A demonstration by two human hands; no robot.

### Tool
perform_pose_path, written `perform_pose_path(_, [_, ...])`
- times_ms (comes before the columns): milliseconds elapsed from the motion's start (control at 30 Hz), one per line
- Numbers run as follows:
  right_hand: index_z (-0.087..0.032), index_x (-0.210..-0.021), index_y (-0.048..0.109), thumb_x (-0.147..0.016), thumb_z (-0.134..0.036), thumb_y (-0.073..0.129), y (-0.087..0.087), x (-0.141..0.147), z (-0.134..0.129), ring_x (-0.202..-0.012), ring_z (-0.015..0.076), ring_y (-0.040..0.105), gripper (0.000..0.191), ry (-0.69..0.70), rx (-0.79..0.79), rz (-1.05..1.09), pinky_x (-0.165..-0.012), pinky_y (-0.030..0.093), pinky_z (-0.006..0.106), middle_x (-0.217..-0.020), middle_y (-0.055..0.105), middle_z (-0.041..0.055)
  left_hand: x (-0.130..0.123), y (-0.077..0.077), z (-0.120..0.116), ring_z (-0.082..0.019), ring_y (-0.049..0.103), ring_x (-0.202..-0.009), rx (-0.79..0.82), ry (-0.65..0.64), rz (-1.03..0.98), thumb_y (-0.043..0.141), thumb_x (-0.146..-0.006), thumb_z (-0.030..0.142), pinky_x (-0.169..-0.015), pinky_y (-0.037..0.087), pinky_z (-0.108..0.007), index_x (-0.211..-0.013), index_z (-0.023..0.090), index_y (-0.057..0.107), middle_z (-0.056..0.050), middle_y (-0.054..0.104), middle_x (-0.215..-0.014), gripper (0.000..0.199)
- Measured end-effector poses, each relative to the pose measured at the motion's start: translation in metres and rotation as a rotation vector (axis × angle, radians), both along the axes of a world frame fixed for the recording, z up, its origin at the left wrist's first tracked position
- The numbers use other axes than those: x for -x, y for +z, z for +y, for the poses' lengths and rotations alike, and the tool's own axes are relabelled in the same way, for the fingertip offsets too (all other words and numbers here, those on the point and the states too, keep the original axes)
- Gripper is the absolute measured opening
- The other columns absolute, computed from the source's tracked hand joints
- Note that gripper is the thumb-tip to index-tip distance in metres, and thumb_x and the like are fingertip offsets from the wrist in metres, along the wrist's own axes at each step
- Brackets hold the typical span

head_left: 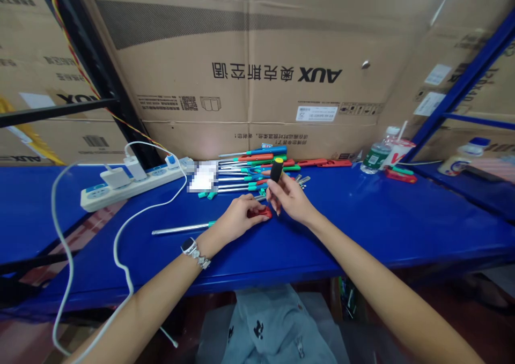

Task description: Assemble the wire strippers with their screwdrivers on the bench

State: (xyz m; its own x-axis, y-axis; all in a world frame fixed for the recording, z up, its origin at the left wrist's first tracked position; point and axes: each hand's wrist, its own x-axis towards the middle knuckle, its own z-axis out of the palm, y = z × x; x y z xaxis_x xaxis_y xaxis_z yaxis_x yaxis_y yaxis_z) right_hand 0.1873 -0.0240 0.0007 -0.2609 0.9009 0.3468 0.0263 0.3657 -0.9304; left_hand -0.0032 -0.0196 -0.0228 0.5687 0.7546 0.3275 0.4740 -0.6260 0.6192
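My left hand (237,218) is closed on a long-necked lighter lying on the blue table; its red handle (263,212) shows past my fingers, and its silver tube (181,229) points left. In my right hand (295,199) is a screwdriver with a black and yellow handle (277,170), held upright just right of the red handle. My fingers hide the screwdriver's lower end, so I cannot tell whether it touches the lighter. Behind both hands lies a pile of similar lighters (237,174) with red, blue and green handles. Small green caps (207,195) lie at its left.
A white power strip (137,184) with plugs and a loose white cable (120,240) occupies the left side. At the back right stand a water bottle (376,155) and a cup (402,150). A cardboard wall (257,106) rises behind the table (362,230).
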Motion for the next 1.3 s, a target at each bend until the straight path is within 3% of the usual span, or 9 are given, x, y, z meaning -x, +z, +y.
perform_pose_path(133, [-0.022,-0.097,0.061,-0.087,-0.065,0.065,0.005,-0.002,-0.001,-0.050,0.0116,0.055,0.044,0.026,0.002,-0.005,-0.037,0.044,0.026,-0.079,0.062,-0.0003,0.000,-0.001,0.000,-0.018,0.063,-0.078,0.004,0.002,0.005,0.074,-0.091,0.031,-0.071,0.050,-0.030,-0.091,0.020,0.077,-0.004,0.067,-0.087,0.011])
perform_pose_path(267, [-0.023,-0.081,0.055,-0.079,-0.055,0.079,0.001,0.005,0.006,-0.046,0.0111,0.052,0.040,-0.119,-0.101,0.024,-0.040,0.039,0.026,-0.068,0.057,-0.0039,0.000,-0.002,0.001,-0.018,0.063,-0.078,-0.007,0.007,0.017,0.075,-0.090,0.030,-0.072,0.049,-0.030,-0.093,0.020,0.078,-0.004,0.067,-0.088,0.011])
perform_pose_path(433, [-0.024,-0.075,0.048,-0.078,-0.052,0.081,-0.004,0.013,0.013,-0.046,0.0124,0.052,0.043,-0.259,-0.149,0.002,-0.044,0.040,0.028,-0.063,0.052,-0.0059,0.000,-0.002,0.002,-0.018,0.062,-0.078,-0.001,0.015,0.022,0.076,-0.089,0.030,-0.073,0.049,-0.030,-0.091,0.019,0.078,-0.004,0.067,-0.088,0.011])
perform_pose_path(567, [-0.024,-0.092,0.055,-0.082,-0.052,0.077,0.001,0.011,0.009,-0.044,0.0133,0.056,0.037,-0.135,-0.067,0.009,-0.044,0.045,0.028,-0.067,0.064,-0.0036,-0.001,0.000,0.001,-0.017,0.060,-0.075,0.004,0.022,0.020,0.077,-0.088,0.029,-0.070,0.049,-0.029,-0.094,0.020,0.078,-0.003,0.064,-0.086,0.011])
perform_pose_path(700, [-0.022,-0.110,0.058,-0.087,-0.059,0.068,0.006,0.001,0.001,-0.049,0.0149,0.063,0.044,0.027,0.040,-0.015,-0.038,0.046,0.025,-0.071,0.065,-0.0019,-0.001,0.002,-0.001,-0.016,0.058,-0.072,0.002,0.009,0.025,0.075,-0.089,0.029,-0.068,0.048,-0.028,-0.091,0.020,0.078,-0.002,0.062,-0.081,0.009])
perform_pose_path(867, [-0.022,-0.106,0.058,-0.088,-0.060,0.066,0.005,-0.008,-0.003,-0.063,0.0157,0.070,0.043,0.150,0.070,-0.007,-0.043,0.055,0.026,-0.088,0.066,0.0015,-0.001,0.002,-0.001,-0.016,0.058,-0.073,0.007,0.033,0.032,0.076,-0.088,0.029,-0.068,0.048,-0.029,-0.089,0.020,0.077,-0.002,0.063,-0.083,0.009])
perform_pose_path(1067, [-0.025,-0.083,0.047,-0.077,-0.053,0.081,-0.004,0.005,0.002,-0.049,0.0152,0.064,0.045,-0.072,-0.019,0.033,-0.034,0.039,0.023,-0.071,0.066,-0.0023,0.000,0.001,0.001,-0.019,0.062,-0.078,-0.004,-0.005,0.012,0.074,-0.089,0.030,-0.072,0.050,-0.031,-0.091,0.020,0.077,-0.003,0.066,-0.084,0.011])
perform_pose_path(1200, [-0.026,-0.080,0.041,-0.073,-0.056,0.082,-0.010,0.013,0.005,-0.050,0.0179,0.065,0.052,-0.210,-0.013,0.097,-0.037,0.044,0.027,-0.069,0.065,-0.0027,0.001,-0.001,0.002,-0.017,0.062,-0.074,-0.018,0.018,0.008,0.073,-0.089,0.034,-0.069,0.051,-0.029,-0.091,0.020,0.077,-0.003,0.066,-0.086,0.015])
perform_pose_path(1300, [-0.026,-0.084,0.042,-0.074,-0.055,0.082,-0.010,0.012,0.004,-0.050,0.0175,0.065,0.050,-0.191,-0.017,0.090,-0.040,0.048,0.029,-0.071,0.067,-0.0030,0.001,-0.002,0.003,-0.017,0.062,-0.073,-0.024,0.031,0.010,0.074,-0.088,0.036,-0.068,0.051,-0.028,-0.091,0.020,0.077,-0.003,0.066,-0.086,0.017])
